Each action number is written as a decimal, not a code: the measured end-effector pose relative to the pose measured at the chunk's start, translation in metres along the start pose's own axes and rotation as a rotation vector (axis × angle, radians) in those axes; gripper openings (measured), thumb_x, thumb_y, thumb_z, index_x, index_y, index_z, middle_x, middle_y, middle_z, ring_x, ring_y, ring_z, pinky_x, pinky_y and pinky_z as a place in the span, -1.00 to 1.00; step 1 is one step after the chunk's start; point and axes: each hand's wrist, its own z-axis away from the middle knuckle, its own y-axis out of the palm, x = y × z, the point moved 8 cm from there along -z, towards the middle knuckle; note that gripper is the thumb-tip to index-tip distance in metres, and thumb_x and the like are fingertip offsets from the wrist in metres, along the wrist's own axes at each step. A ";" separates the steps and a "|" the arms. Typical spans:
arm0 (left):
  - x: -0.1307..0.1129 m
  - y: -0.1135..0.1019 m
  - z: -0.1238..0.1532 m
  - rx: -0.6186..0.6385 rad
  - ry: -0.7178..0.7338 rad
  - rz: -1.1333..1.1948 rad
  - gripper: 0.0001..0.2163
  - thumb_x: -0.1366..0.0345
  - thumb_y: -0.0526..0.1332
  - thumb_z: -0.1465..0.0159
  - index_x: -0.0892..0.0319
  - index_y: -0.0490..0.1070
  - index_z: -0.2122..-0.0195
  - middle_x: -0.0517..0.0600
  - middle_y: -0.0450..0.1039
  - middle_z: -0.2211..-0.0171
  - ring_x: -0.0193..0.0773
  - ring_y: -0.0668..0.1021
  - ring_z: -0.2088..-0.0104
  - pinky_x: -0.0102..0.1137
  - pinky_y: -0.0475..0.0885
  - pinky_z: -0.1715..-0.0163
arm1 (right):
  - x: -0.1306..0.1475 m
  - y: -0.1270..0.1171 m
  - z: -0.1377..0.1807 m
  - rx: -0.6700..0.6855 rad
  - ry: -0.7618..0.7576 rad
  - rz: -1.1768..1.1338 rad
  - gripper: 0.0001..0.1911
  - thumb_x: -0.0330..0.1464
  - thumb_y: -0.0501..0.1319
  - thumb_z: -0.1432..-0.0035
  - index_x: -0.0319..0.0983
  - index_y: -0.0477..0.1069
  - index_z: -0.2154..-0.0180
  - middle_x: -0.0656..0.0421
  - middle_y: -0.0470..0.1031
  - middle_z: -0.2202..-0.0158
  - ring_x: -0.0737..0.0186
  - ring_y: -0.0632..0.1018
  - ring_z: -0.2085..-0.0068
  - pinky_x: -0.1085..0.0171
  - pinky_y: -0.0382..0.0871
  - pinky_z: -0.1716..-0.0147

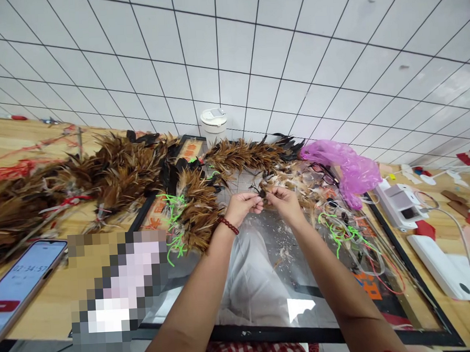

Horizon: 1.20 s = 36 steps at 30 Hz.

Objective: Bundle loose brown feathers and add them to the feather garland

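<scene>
Over the middle of the glass tabletop (pixel 264 279), my left hand (pixel 242 206) and my right hand (pixel 284 200) meet with fingertips pinched. Between them is a small dark brown feather (pixel 262 192), gripped from both sides; its lower part is hidden by the fingers. A bundle of brown feathers (pixel 199 209) lies just left of my left hand, with bright green ties (pixel 174 226) at its edge. Beyond my hands stretches a row of brown and black feathers (pixel 245 154). Loose pale feathers (pixel 298 183) are scattered behind my right hand.
Large feather bundles (pixel 116 171) fill the left side, near a phone (pixel 23 281) showing a timer. A white lidded cup (pixel 214 123) stands by the tiled wall. At right are a purple plastic bag (pixel 342 165), green and clear strings (pixel 344 230), a white power strip (pixel 400 204) and cables.
</scene>
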 end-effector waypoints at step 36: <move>-0.002 0.005 0.003 0.115 0.010 -0.065 -0.75 0.25 0.44 0.00 0.32 0.45 0.48 -0.02 0.48 0.57 -0.39 0.52 0.59 -0.47 0.45 0.55 | 0.011 -0.005 0.001 -0.024 -0.135 0.222 -0.77 -0.17 0.26 -0.08 -0.19 0.52 0.37 0.16 0.43 0.40 0.25 0.43 0.36 0.25 0.35 0.31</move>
